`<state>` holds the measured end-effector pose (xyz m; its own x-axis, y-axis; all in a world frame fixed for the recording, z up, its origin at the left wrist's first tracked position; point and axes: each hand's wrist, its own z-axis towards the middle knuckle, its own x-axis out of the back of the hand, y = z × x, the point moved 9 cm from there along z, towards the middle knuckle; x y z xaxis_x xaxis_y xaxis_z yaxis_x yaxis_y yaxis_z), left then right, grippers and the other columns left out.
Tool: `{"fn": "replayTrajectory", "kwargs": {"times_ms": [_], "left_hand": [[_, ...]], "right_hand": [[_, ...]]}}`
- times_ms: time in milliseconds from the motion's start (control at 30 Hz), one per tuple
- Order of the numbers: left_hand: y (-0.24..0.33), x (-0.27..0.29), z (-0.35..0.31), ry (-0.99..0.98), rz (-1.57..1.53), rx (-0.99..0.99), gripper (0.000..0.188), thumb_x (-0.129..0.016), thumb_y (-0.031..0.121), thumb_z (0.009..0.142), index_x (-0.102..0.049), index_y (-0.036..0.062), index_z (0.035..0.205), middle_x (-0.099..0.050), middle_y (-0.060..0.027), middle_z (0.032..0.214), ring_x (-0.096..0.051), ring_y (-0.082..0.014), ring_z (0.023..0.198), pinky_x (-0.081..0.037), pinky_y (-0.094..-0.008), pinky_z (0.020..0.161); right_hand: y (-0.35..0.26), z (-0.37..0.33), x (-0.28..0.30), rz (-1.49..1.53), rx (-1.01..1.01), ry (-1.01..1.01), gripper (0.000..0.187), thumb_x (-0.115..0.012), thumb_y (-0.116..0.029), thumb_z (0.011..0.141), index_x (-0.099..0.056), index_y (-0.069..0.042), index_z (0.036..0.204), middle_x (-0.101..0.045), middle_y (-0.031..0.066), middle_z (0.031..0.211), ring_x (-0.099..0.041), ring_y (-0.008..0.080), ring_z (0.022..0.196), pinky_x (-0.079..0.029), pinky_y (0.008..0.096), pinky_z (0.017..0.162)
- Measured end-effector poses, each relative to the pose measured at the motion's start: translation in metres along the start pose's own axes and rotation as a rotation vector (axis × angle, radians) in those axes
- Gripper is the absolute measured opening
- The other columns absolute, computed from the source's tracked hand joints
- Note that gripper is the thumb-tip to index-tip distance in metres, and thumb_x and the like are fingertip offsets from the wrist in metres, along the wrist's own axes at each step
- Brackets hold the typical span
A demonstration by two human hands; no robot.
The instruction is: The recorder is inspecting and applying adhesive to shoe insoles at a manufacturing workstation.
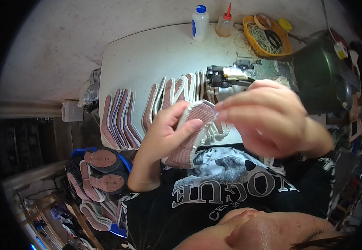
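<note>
My left hand (168, 127) grips a shoe insole (185, 148) with a pinkish striped face and a white, puckered edge. The thumb presses on the face, and the other fingers pass behind it. At the insole's far end, my right hand (268, 114) has its thumb and fingertips pinched together right by the white edge. Whatever lies between those fingertips is too small and blurred to make out. Beyond both hands, a row of similar insoles (169, 89) stands on edge on the white table (143, 54). Another bunch of insoles (120, 116) leans together at the table's left.
A green machine (324, 73) with a black metal head (220, 77) stands at the right. Behind are a white bottle (199, 25), a red-tipped squeeze bottle (225, 26) and a yellow basket (268, 50) of cord. A blue tub (126, 160) of soles sits at lower left.
</note>
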<state>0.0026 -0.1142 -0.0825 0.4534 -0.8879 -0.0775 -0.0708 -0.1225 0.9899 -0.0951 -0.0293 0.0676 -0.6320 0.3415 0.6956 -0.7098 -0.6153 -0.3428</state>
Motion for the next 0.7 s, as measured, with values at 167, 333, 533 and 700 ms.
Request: {"fn": "replayTrajectory", "kwargs": {"times_ms": [167,333,533,700], "left_hand": [[-0.019,0.040,-0.017,0.186,-0.228,-0.033,0.028,-0.058,0.010,0.091,-0.053,-0.0019,0.115,-0.063,-0.0042,0.099,-0.058,-0.0069,0.086,-0.046,-0.0208,0.077],[-0.046,0.076,-0.036,0.282,-0.331,0.006,0.029,-0.061,0.010,0.091,-0.054,-0.0022,0.116,-0.064,-0.0045,0.102,-0.058,-0.0067,0.088,-0.045,-0.0205,0.079],[-0.066,0.097,-0.030,0.334,-0.335,-0.014,0.027,-0.060,0.012,0.091,-0.055,-0.0014,0.114,-0.064,-0.0035,0.101,-0.058,-0.0061,0.088,-0.045,-0.0213,0.079],[-0.082,0.128,-0.034,0.509,-0.368,-0.042,0.022,-0.060,0.016,0.092,-0.059,0.0003,0.107,-0.064,-0.0015,0.094,-0.056,-0.0060,0.082,-0.044,-0.0215,0.075]], "right_hand": [[-0.075,0.044,0.014,-0.168,0.284,-0.030,0.035,-0.057,-0.009,0.076,-0.056,0.002,0.109,-0.064,0.0108,0.086,-0.060,0.0198,0.069,-0.045,0.0255,0.054],[-0.076,0.064,-0.002,-0.192,0.090,-0.097,0.036,-0.058,-0.010,0.075,-0.056,0.002,0.109,-0.063,0.0111,0.087,-0.060,0.0201,0.070,-0.045,0.0255,0.054],[-0.088,0.087,-0.018,-0.237,-0.030,-0.214,0.038,-0.058,-0.011,0.075,-0.055,0.002,0.110,-0.063,0.0115,0.087,-0.059,0.0204,0.072,-0.045,0.0255,0.054],[-0.092,0.101,-0.018,-0.265,-0.099,-0.283,0.039,-0.058,-0.011,0.074,-0.055,0.002,0.111,-0.062,0.0118,0.088,-0.059,0.0206,0.073,-0.045,0.0255,0.055]]}}
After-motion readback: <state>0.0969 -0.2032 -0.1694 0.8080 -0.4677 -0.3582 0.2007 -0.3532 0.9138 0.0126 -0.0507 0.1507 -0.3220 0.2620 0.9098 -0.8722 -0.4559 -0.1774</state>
